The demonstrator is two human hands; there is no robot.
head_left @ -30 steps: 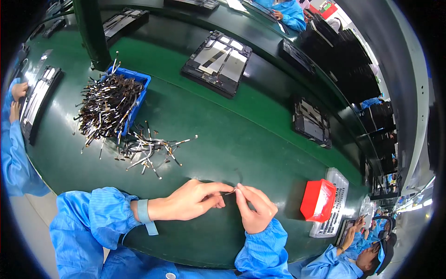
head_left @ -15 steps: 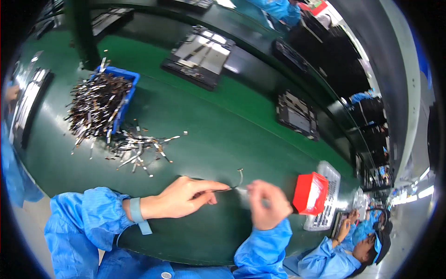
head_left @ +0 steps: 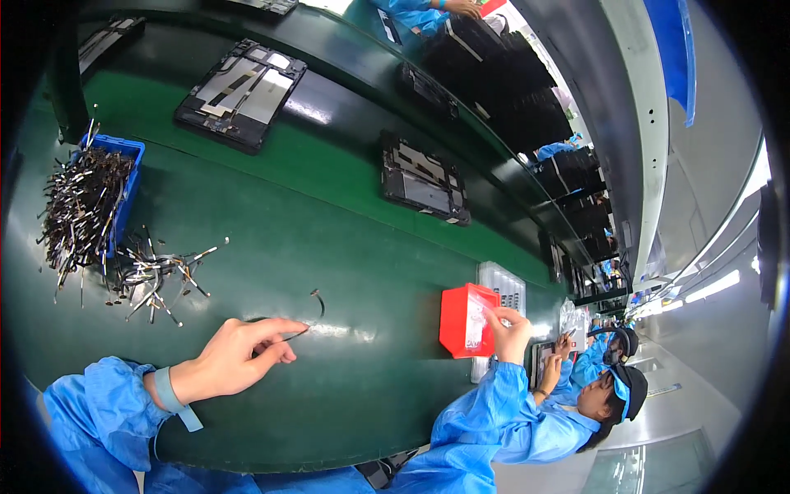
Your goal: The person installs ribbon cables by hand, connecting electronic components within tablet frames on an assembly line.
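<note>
My left hand is closed in a pinch on a thin dark flex cable, whose far end curves up off the fingertips over the green table. My right hand reaches to the red box on the right, fingertips pinched together at its right rim. What those fingers hold, if anything, is too small to make out. At the far left, a blue bin is heaped with similar flex cables. A loose pile of cables lies beside it on the table.
Behind the red box stands a clear plastic tray with small dark parts. Opened tablet shells lie along the far strip, another tablet shell farther right. A co-worker sits at the right. A dark device shows by the near edge.
My right hand has moved from beside the cable over to the red box. The view has swung right, shifting everything leftward. My left hand keeps its pinch on the cable.
</note>
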